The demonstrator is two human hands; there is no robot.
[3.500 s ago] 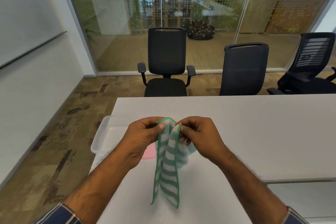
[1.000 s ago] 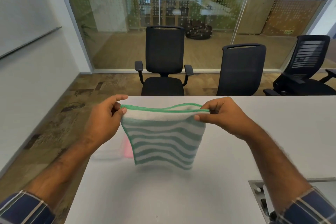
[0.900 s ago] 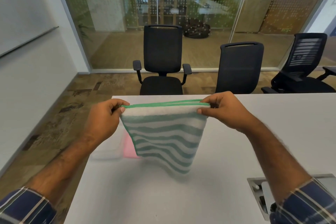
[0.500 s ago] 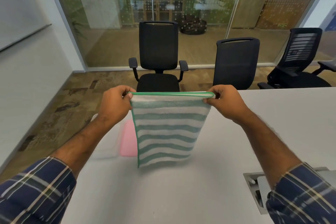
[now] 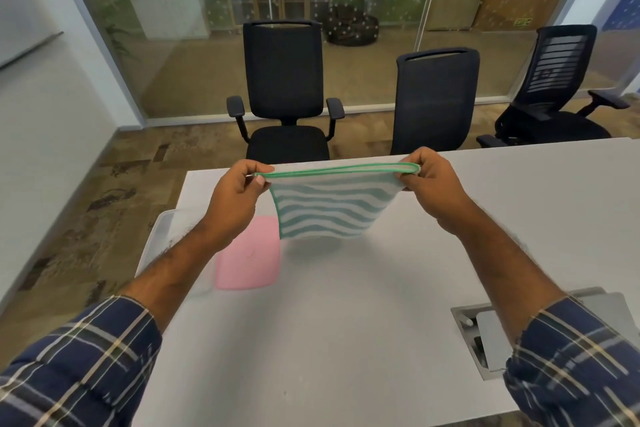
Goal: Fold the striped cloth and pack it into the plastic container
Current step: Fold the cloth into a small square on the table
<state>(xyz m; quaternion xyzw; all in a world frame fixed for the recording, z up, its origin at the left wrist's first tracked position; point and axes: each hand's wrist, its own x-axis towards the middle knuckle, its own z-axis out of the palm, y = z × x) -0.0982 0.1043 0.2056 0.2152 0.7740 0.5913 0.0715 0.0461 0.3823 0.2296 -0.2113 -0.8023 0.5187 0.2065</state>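
Observation:
The green-and-white striped cloth (image 5: pixel 329 208) hangs folded in the air above the white table (image 5: pixel 346 340), stretched taut between both hands. My left hand (image 5: pixel 235 198) pinches its top left corner and my right hand (image 5: pixel 433 184) pinches its top right corner. The lower edge swings away from me, toward the far side. A clear plastic container (image 5: pixel 162 232) sits at the table's left edge, partly hidden by my left forearm. A pink lid (image 5: pixel 249 260) lies beside it.
Three black office chairs (image 5: pixel 287 90) stand beyond the table's far edge, in front of a glass wall. A grey cable hatch (image 5: pixel 485 333) is set into the table at the right. The table's left edge drops to the floor.
The hands spread the folded cloth from a narrow bunch to full width, then lifted and pushed it farther out. The cloth's lower edge has swung away from me.

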